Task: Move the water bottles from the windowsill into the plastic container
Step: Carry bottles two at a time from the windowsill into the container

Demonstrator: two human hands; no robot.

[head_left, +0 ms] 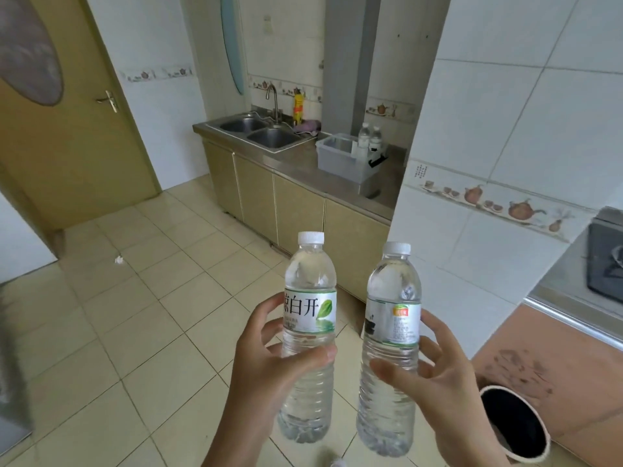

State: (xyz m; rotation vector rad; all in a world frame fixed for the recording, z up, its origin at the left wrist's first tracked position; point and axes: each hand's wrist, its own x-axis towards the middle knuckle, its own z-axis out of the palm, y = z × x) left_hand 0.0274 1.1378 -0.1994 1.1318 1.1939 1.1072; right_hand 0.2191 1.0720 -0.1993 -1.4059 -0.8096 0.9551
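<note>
We grip one water bottle in each hand above the tiled floor (pixel 141 318): our left hand (pixel 269 362) curls its fingers and thumb around the left bottle (pixel 308 335), our right hand (pixel 435 375) wraps the right bottle (pixel 391 348). Both bottles stand nearly upright, white caps up. Well ahead, the plastic container (pixel 340 160) sits on the steel counter (pixel 303 170) beside the sink (pixel 259 131), two more bottles (pixel 369 138) standing inside it. A tiled wall corner (pixel 472 163) juts between.
</note>
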